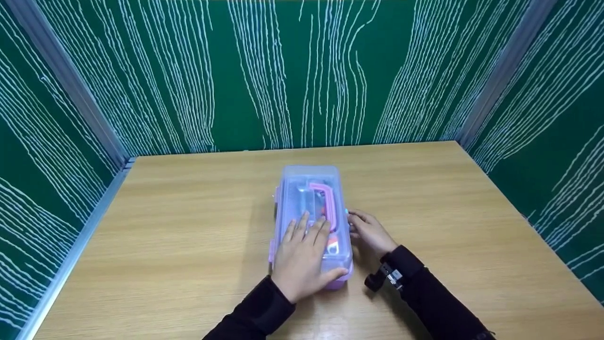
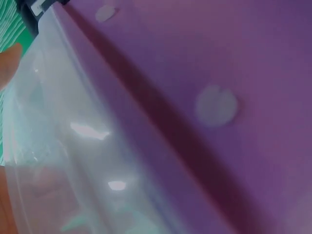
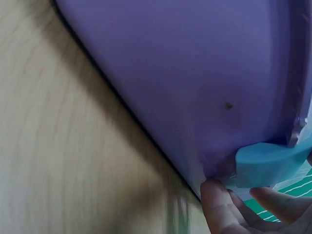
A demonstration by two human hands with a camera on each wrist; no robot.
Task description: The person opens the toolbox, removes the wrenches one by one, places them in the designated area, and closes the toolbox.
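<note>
Head view: 1 long plastic box (image 1: 315, 200) sits near the middle of a wooden table (image 1: 179, 226), its long axis running away from the person. A turquoise latch (image 3: 273, 163) juts from the box's right-hand long side, directly at the fingertips of the right hand (image 1: 370, 231). From those fingers the box lies to the left; the right hand is nearer the latch. In the right wrist view, the fingertips meet the purple base (image 3: 195, 73) and the latch's edge; I cannot tell whether they pinch it.

The left hand (image 1: 304, 259) lies flat on the near half of the clear lid (image 1: 311, 172), fingers spread and straight, thumb reaching out toward the near right corner.

The lid is down on the base, with a pink handle (image 1: 330, 208) folded along its top. Through the cloudy plastic, some red and dark shapes show, plus a white and orange item (image 1: 333, 244) beside the left fingers; what they are is unclear. The left wrist view shows 2 pale round spots on the purple side.
</note>
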